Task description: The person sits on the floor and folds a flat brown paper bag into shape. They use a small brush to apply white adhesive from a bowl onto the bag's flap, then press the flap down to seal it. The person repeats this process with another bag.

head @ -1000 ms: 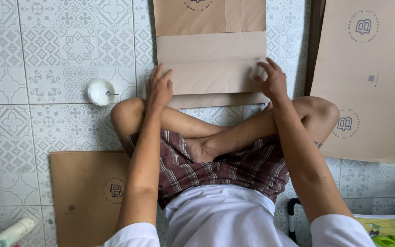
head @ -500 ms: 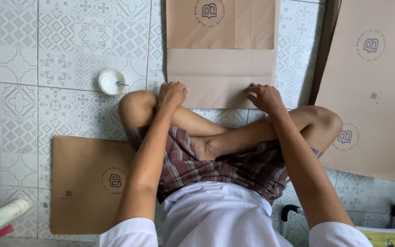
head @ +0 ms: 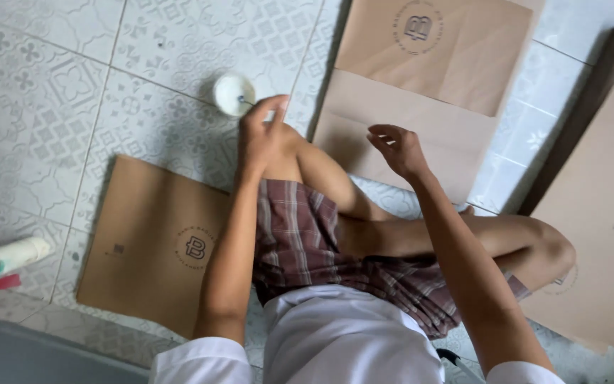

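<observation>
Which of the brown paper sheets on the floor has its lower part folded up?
The brown paper sheet straight ahead, beyond the knees, just past the right hand. A lighter band crosses its lower half below the folded edge; the other brown sheets show none.

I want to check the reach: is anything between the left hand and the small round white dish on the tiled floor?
Nothing visible. The left hand is just beside the small round white dish, fingertips near its rim, with only bare patterned tile between.

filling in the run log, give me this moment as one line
left hand: reaching to small white dish, fingers open | right hand: open above folded brown paper bag | seated cross-legged on tiled floor
</observation>
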